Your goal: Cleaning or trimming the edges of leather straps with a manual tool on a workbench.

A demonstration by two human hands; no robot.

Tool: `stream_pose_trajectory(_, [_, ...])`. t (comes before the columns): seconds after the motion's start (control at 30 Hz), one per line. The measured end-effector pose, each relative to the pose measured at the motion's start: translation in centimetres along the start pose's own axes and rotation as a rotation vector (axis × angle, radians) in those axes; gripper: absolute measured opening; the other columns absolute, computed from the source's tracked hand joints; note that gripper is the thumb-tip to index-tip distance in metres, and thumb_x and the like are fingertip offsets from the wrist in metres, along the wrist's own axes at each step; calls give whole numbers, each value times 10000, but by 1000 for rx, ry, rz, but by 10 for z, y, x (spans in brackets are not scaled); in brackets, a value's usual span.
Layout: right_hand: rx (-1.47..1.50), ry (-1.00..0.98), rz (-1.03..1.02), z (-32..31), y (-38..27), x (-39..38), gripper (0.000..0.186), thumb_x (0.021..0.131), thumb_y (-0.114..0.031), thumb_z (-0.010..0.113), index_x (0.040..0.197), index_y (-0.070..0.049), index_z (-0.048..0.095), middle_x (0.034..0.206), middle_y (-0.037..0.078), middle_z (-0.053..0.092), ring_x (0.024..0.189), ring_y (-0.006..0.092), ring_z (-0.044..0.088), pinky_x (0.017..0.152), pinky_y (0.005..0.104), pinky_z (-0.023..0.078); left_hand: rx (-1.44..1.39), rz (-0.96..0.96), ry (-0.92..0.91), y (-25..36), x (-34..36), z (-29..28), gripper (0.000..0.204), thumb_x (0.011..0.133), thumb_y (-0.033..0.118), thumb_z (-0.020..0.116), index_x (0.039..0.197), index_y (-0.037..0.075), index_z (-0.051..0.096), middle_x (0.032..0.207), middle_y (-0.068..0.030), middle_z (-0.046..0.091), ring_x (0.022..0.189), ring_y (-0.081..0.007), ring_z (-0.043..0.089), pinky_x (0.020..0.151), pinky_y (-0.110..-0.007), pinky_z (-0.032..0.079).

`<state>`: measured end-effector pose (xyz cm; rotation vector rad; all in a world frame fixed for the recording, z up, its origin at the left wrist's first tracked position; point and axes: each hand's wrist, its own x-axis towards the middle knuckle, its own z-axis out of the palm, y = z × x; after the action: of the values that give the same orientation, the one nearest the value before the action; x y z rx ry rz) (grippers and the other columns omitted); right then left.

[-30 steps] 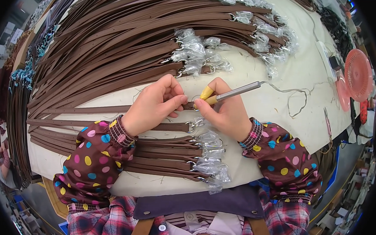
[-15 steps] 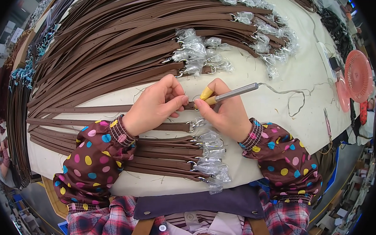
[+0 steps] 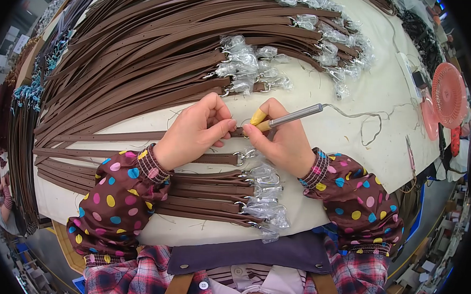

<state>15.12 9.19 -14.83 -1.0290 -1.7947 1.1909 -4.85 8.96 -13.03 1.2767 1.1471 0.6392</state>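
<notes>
My left hand (image 3: 194,132) is closed on the end of a brown strap (image 3: 117,136), with thumb and forefinger pinched near its tip. My right hand (image 3: 283,143) grips a pen-shaped heating tool (image 3: 298,115) with a grey metal-looking barrel and a cord, its fingers meeting my left ones over the strap end. Yellow wraps cover a fingertip of that hand. The tool's tip is hidden among the fingers, and thin loose threads show there. Just below lies another brown strap (image 3: 218,158) with a metal clasp.
Brown straps (image 3: 144,50) with plastic-wrapped clasps (image 3: 240,64) pile up at the far side; a smaller row (image 3: 211,191) lies nearer me. On the right are the tool's cord (image 3: 377,128), a pink round basket (image 3: 448,94) and a thin pointed tool (image 3: 410,152). A person (image 3: 4,203) is at far left.
</notes>
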Motion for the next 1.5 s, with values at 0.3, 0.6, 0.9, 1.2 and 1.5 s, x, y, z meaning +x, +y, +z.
stream_pose_trajectory(0.3, [109,74,-10,-6,-2,-1,190,840,-131,664,891,-23,516,715,83,591,622,162,581,573,275,453,198,93,72,3,0,-2,183,880,152,627,934,35,497,845,-31,587,704,-110,599,583,-257,503])
stream_pose_trajectory(0.6, [-417,-63,-374,-25,5,2,222,768,-90,692,970,-76,600,853,86,610,818,273,586,744,346,464,807,282,111,7,-5,3,245,764,264,722,829,89,564,874,-43,606,753,-248,604,620,-361,476])
stream_pose_trajectory(0.9, [-503,-167,-489,-34,1,6,272,740,-71,697,991,-77,593,902,84,591,858,272,570,749,366,480,1174,643,257,-7,-20,8,141,790,145,673,806,73,552,817,-50,568,718,-234,599,584,-317,473])
stream_pose_trajectory(1.2, [-90,-48,-229,-26,-5,-1,205,872,-134,629,1050,-35,611,883,82,624,803,208,586,736,306,470,681,322,71,5,-9,5,161,762,122,704,864,60,595,795,-71,604,664,-225,600,588,-322,483])
stream_pose_trajectory(1.5, [105,-21,-87,-15,3,-3,206,874,-198,638,943,-5,617,816,73,617,747,138,588,634,268,450,545,179,2,12,-6,5,132,792,118,690,848,33,607,713,-66,604,591,-169,566,555,-293,457])
